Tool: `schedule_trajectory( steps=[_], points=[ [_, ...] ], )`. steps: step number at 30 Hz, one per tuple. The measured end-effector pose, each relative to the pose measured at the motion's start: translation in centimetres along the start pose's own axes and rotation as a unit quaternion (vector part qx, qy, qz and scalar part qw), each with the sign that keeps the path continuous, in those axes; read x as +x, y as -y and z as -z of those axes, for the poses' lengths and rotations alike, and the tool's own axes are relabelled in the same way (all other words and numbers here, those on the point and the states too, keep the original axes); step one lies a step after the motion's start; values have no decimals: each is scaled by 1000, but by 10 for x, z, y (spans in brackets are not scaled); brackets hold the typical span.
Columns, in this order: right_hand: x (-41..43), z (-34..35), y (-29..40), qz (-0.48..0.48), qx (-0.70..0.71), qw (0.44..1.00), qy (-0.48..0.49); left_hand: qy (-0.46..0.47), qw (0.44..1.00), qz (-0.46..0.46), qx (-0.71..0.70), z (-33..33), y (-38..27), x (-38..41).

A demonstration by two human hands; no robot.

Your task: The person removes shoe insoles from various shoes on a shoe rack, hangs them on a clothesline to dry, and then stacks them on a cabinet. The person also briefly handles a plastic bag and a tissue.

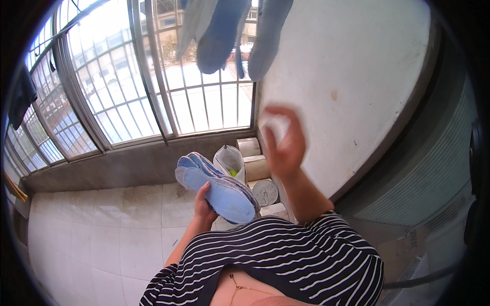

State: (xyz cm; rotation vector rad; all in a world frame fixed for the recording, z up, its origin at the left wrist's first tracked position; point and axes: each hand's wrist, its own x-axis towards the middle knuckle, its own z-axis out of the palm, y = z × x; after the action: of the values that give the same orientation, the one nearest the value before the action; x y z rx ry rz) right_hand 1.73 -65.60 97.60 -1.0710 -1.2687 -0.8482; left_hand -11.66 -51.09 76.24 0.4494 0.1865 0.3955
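A stack of blue and grey fabric shoe insoles (229,197) lies across my left hand (204,204), low in front of my chest. The thumb presses on the light blue top insole, and the fingers pass underneath, out of sight. Raised before the white wall, my right hand (288,143) is blurred; its thumb and forefinger curve apart with nothing between them. Above it hang more insoles, among them a blue one (220,42) and a grey one (270,38). What holds them up is outside the view.
Barred windows (111,80) run along the left above a low ledge. In the corner stand a white bag (229,162) with something green inside and several cylindrical containers (265,192). A white wall (344,76) rises on the right. Dark cloth (23,97) hangs far left over the tiled floor (99,237).
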Motion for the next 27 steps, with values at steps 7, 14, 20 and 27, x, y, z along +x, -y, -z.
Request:
schedule_trajectory(
  steps=[7,14,20,27],
  points=[
    [141,-21,-70,-160,-86,982,-55,24,999,-39,15,6,-4,-7],
    [91,-11,-89,-272,-64,960,26,9,995,-91,29,27,-16,-27],
    [41,8,-62,-375,23,923,88,-3,995,-91,44,28,-17,-39],
    [112,18,-108,-281,380,881,-34,9,995,-41,87,28,-16,-38]
  ],
)
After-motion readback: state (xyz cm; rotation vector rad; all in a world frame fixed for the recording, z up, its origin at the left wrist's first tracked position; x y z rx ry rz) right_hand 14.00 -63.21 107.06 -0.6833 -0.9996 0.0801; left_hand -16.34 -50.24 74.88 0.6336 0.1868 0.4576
